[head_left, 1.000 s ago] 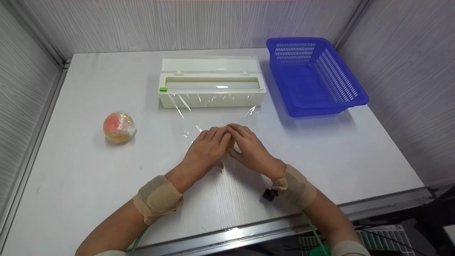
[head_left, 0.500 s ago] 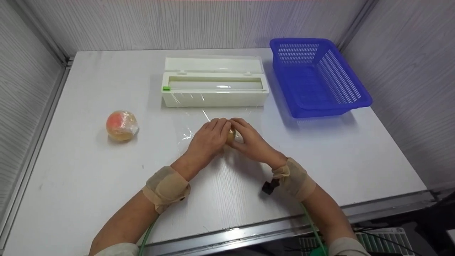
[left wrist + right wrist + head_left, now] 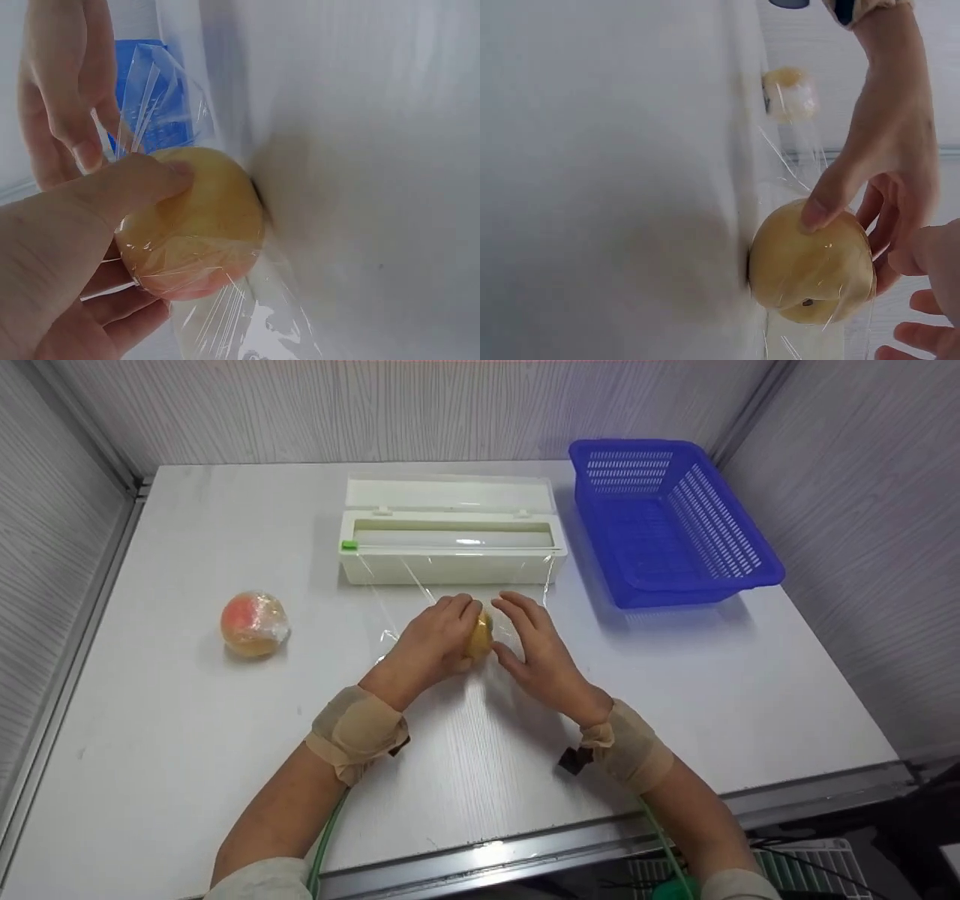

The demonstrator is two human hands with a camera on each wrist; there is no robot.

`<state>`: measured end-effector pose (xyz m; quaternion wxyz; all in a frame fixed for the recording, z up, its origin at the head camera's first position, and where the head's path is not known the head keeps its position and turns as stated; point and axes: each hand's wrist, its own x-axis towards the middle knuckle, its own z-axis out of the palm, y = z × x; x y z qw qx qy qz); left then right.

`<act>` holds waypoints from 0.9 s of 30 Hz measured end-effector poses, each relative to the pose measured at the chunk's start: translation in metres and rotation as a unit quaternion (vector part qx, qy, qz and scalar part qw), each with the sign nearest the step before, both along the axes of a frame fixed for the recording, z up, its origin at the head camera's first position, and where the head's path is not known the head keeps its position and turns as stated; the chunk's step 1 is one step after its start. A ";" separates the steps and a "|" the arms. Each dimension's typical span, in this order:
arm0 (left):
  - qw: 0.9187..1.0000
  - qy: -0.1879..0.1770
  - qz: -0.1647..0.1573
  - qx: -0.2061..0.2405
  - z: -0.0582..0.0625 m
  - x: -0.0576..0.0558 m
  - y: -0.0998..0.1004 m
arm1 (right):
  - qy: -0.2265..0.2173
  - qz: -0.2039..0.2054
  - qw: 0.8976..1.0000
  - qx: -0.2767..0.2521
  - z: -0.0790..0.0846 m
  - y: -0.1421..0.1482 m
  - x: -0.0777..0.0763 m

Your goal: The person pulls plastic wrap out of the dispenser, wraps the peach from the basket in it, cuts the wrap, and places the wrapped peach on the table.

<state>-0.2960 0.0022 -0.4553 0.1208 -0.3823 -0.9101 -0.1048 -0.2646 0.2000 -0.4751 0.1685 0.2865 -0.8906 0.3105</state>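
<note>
A yellow peach (image 3: 480, 639) with a pinkish side is partly covered in clear cling film (image 3: 225, 322) and touches the table. My left hand (image 3: 429, 643) grips it from the left, the thumb on the near side and the fingers curled over the far side. To its right my right hand (image 3: 546, 660) stands with spread, slightly bent fingers, apart from the peach. The film runs from the peach to a white cling film dispenser (image 3: 454, 570), whose lid is up. The left hand hides much of the peach in the head view.
Another peach (image 3: 253, 624), wrapped in film, sits on the table at the left. A blue plastic basket (image 3: 626, 592) stands at the back right. A green slider (image 3: 349, 545) is at the left end of the dispenser's front edge. Walls enclose the table's back and sides.
Both hands have moved slightly forward, toward the dispenser, with the peach. The right hand has come off the peach and spread its fingers; more of the peach now shows.
</note>
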 end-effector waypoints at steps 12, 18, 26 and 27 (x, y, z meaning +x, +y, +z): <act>0.995 -0.104 -0.002 -0.015 -0.001 -0.025 -0.001 | 0.063 -0.005 0.991 0.114 -0.018 -0.007 0.008; 0.995 -0.105 0.002 -0.005 -0.005 -0.033 -0.001 | 0.069 0.001 0.988 0.141 -0.021 -0.008 0.005; 0.996 -0.088 0.018 0.006 -0.004 -0.046 0.000 | 0.038 0.004 0.992 0.123 -0.015 -0.008 -0.003; 0.995 -0.095 0.020 0.007 -0.003 -0.048 0.001 | 0.033 0.005 0.992 0.120 -0.014 -0.008 -0.005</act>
